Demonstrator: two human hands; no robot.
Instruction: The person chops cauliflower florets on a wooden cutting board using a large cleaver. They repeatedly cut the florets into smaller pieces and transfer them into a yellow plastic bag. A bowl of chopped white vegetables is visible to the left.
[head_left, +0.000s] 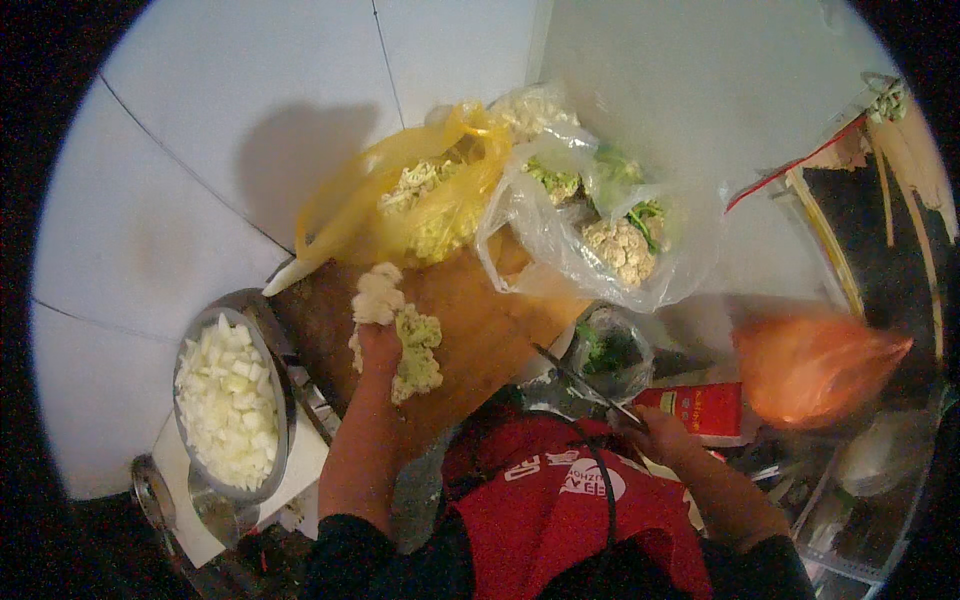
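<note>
My left hand (379, 346) is on cauliflower pieces on the brown cutting board (480, 322), with its fingers hidden against a pale floret (377, 294). Greener cauliflower (418, 352) lies just to the right of that hand. My right hand (664, 435), at the lower right in front of the red apron (540, 487), grips the handle of a knife (581, 381). The blade points up and left towards the board's right edge, away from the cauliflower.
An oval bowl (283, 442) of chopped white vegetable stands left. Behind the board lie a yellow plastic bag (337, 217) and a clear plastic bag (525, 262), both with cauliflower. Right are a bag of greens (611, 349), a red packet (712, 409) and an orange bag (814, 367).
</note>
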